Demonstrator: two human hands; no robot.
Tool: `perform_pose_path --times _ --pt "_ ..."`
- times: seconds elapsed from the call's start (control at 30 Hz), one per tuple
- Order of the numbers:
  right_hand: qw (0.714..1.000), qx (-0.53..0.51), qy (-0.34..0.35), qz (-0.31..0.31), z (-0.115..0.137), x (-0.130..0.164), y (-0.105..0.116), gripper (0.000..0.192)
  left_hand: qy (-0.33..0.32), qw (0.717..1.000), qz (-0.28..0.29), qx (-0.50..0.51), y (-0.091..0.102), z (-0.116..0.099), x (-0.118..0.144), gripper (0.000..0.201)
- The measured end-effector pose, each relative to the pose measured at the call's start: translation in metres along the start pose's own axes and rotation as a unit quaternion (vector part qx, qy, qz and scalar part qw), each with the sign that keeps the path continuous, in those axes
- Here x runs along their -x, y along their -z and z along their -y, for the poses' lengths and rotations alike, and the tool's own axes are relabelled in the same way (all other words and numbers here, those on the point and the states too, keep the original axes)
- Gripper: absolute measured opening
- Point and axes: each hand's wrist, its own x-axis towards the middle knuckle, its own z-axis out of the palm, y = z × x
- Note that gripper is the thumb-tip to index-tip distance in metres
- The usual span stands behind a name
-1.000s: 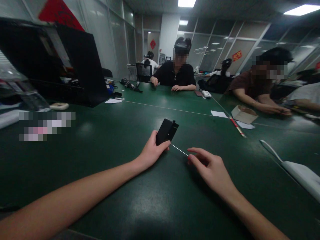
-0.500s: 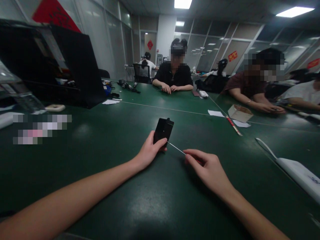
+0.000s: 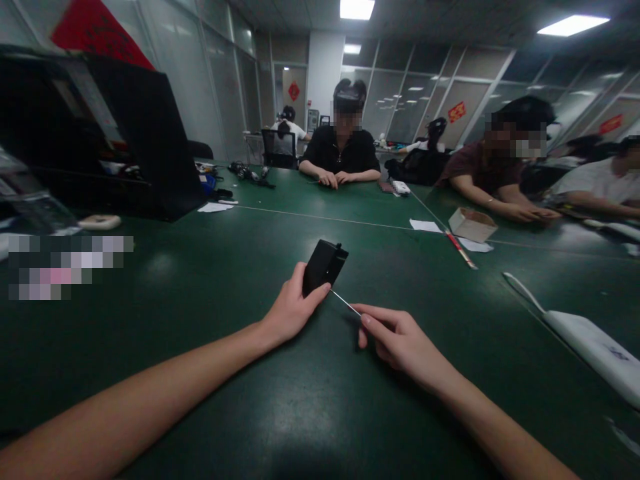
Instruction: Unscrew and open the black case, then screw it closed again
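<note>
A: Nearest, on the green table (image 3: 200, 320)?

B: Two bare forearms reaching in over it. Right hand (image 3: 397, 340) curled, thumb and forefinger pinched on the near end of a thin metal pin (image 3: 345, 303). Left hand (image 3: 290, 308) wrapped around the lower end of a small black box (image 3: 324, 265), thumb lying along its side.

A: Look of the box?

B: Matte black, flat and rectangular, with a small tab or loop sticking up at its far top edge. Tilted up off the table, far end raised and leaning away. No markings readable.

A: And the pin?

B: Slim, straight, pale and shiny. Slanting from the right fingertips up and left to the box's lower right corner, just by the left thumb tip. Touching the box or just short of it: cannot tell.

A: Box against the hands, then?

B: Lower end inside the left grip, upper part clear beyond the fingers. Right hand down and to the right of the box, apart from it, linked only by the pin.

A: Farther out from the box?

B: Off to the right, a red pen (image 3: 461, 250) and an open cardboard carton (image 3: 473, 225). Left of the box, a large black case (image 3: 125, 147). Well beyond the box, across the table, a seated person in black (image 3: 341, 155), hands resting together on the tabletop.
</note>
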Motion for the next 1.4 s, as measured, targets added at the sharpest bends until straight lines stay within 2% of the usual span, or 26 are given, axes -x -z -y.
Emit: perform_pose_path --times 0.07,0.13,0.23,0.3,0.37,0.4,0.43,0.5,0.53,0.57,0.6,0.67,0.73,0.8,0.87,1.0,1.23,1.3,1.4 --pt "0.989 -0.123 -0.084 0.025 0.000 -0.001 -0.002 0.043 -0.023 0.998 -0.010 -0.062 0.002 -0.003 0.001 0.034" --pt "0.967 -0.212 -0.133 0.047 0.001 -0.001 -0.002 0.040 -0.039 0.995 -0.011 -0.092 0.004 -0.004 0.001 0.035" --pt "0.957 -0.240 -0.152 0.063 0.001 -0.001 -0.003 0.038 -0.050 0.992 -0.002 -0.115 0.005 -0.003 0.000 0.034" --pt "0.978 -0.161 -0.123 0.044 -0.001 0.000 -0.005 0.040 -0.051 0.991 -0.001 -0.122 0.005 -0.002 -0.001 0.032" --pt "1.000 0.006 -0.027 0.000 -0.004 0.002 -0.007 0.041 -0.053 0.991 -0.002 -0.126 0.005 -0.001 -0.001 0.030" --pt "0.993 0.111 0.042 -0.026 -0.006 0.003 -0.008 0.042 -0.053 0.991 -0.002 -0.127 0.004 -0.001 -0.001 0.030" --pt "0.968 0.218 0.110 -0.050 -0.009 0.004 -0.008 0.042 -0.051 0.991 -0.001 -0.127 0.004 -0.001 -0.001 0.030" --pt "0.891 0.397 0.205 -0.081 -0.012 0.007 -0.006 0.043 -0.038 0.992 0.000 -0.120 0.003 -0.001 -0.001 0.031" --pt "0.857 0.455 0.225 -0.090 -0.014 0.007 -0.005 0.044 -0.030 0.993 -0.001 -0.112 0.002 0.000 -0.001 0.031" --pt "0.834 0.491 0.233 -0.095 -0.014 0.008 -0.003 0.045 -0.022 0.995 -0.004 -0.101 0.002 0.001 -0.002 0.031" --pt "0.824 0.504 0.237 -0.098 -0.014 0.008 -0.001 0.044 -0.016 0.996 -0.010 -0.090 0.002 0.002 -0.003 0.030" --pt "0.840 0.471 0.247 -0.110 -0.011 0.007 0.001 0.041 -0.011 0.996 -0.025 -0.081 0.002 0.003 -0.006 0.030" --pt "0.874 0.397 0.252 -0.124 -0.007 0.006 0.001 0.038 -0.011 0.995 -0.033 -0.090 0.003 0.004 -0.007 0.031" --pt "0.903 0.325 0.247 -0.133 -0.003 0.005 0.000 0.037 -0.009 0.994 -0.031 -0.105 0.003 0.003 -0.007 0.031" --pt "0.921 0.281 0.237 -0.132 -0.001 0.005 -0.001 0.037 -0.014 0.993 -0.020 -0.113 0.003 0.000 -0.005 0.031" --pt "0.931 0.253 0.232 -0.122 -0.001 0.005 -0.003 0.036 -0.042 0.993 -0.005 -0.108 0.002 -0.004 -0.003 0.035" --pt "0.940 0.235 0.216 -0.118 0.003 0.006 -0.003 0.036 -0.064 0.991 -0.010 -0.117 0.002 -0.005 -0.003 0.037" --pt "0.964 0.186 0.162 -0.095 0.004 0.007 -0.003 0.037 -0.068 0.988 -0.004 -0.135 0.002 -0.005 -0.003 0.037" --pt "0.998 0.048 0.017 -0.025 0.004 0.006 -0.001 0.048 -0.091 0.983 0.006 -0.159 0.004 -0.005 -0.003 0.040"
